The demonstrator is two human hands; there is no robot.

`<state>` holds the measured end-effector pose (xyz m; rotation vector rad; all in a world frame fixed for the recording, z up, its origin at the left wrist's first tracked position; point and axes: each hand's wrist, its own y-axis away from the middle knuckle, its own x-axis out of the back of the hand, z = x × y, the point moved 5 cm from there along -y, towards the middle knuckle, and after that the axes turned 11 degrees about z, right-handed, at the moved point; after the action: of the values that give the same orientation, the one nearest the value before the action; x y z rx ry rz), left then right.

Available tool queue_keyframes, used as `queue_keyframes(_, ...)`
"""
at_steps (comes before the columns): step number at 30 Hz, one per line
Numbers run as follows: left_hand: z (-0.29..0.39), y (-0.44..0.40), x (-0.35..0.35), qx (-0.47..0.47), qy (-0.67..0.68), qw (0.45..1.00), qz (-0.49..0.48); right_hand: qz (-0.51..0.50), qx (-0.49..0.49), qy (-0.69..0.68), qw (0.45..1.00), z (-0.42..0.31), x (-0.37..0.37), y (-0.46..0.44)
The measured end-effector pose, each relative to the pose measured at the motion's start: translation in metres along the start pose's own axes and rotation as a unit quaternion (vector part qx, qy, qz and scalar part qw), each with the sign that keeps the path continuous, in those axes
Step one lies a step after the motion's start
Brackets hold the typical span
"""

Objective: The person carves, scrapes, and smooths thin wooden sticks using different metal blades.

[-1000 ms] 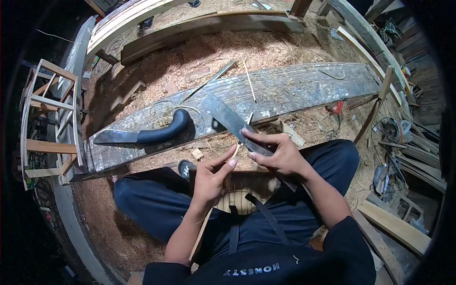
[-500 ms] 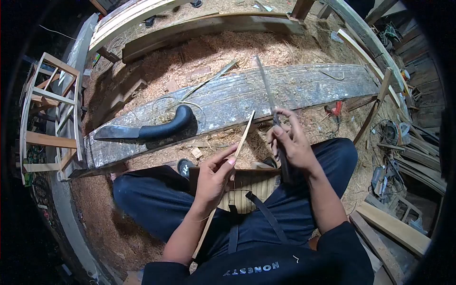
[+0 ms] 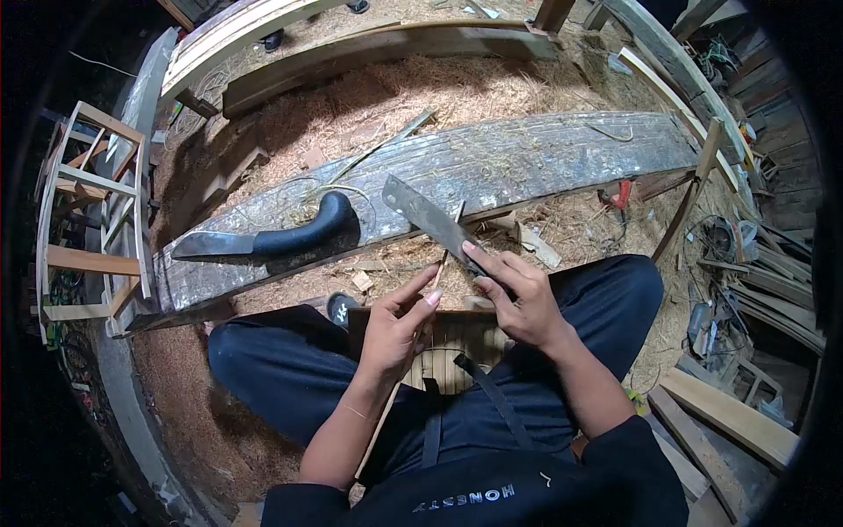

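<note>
My left hand (image 3: 397, 327) pinches a thin bamboo or wood strip (image 3: 379, 430), which slants up from my lap past the fingertips. My right hand (image 3: 523, 300) is closed on a knife (image 3: 426, 218) with a wide, flat grey blade, its tip pointing up and left. The blade crosses over the upper part of the strip; whether they touch I cannot tell. The knife's handle is hidden by my hand. Beyond my left hand, another knife with a curved black handle (image 3: 303, 239) lies on a worn plank (image 3: 518, 167).
Across my lap lies a slatted panel (image 3: 443, 373) with dark straps. A wooden frame (image 3: 97, 211) stands at left. Wood shavings (image 3: 421, 83) cover the ground. A red-handled tool (image 3: 622, 196) lies beside the plank, and timber pieces (image 3: 733, 413) are at lower right.
My right hand has moved left and turned the knife, so its blade now shows its flat side and lies over the strip. My left hand has stayed nearly in place.
</note>
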<state>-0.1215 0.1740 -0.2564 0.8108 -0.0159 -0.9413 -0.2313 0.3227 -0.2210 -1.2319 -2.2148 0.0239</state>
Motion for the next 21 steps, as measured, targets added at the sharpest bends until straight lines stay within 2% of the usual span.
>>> queue_keyframes(7, 0.001, -0.004, 0.000, -0.001, -0.022, 0.999, 0.025, -0.019, -0.012, 0.098, 0.995, -0.001, 0.000, -0.002)
queue_keyframes(11, 0.000, -0.004, 0.000, 0.009, -0.024, 1.000, 0.018, -0.005, 0.045, 0.108, 0.993, 0.000, -0.002, -0.002)
queue_keyframes(13, 0.003, 0.000, 0.001, 0.009, -0.021, 1.000, 0.007, 0.033, -0.002, 0.106, 0.994, 0.011, 0.006, -0.008)
queue_keyframes(15, 0.004, -0.001, -0.004, 0.004, -0.012, 1.000, -0.009, -0.018, 0.003, 0.092, 0.996, 0.000, -0.002, -0.002)
queue_keyframes(17, 0.002, -0.002, -0.002, 0.006, 0.006, 1.000, 0.024, -0.024, 0.032, 0.093, 0.995, -0.007, -0.005, 0.002)
queue_keyframes(19, 0.002, -0.002, -0.002, 0.005, 0.011, 1.000, 0.015, 0.020, -0.037, 0.100, 0.994, 0.007, 0.003, -0.008)
queue_keyframes(21, 0.002, -0.001, -0.002, -0.001, 0.016, 1.000, 0.004, 0.033, -0.045, 0.078, 0.995, 0.003, 0.003, -0.008)
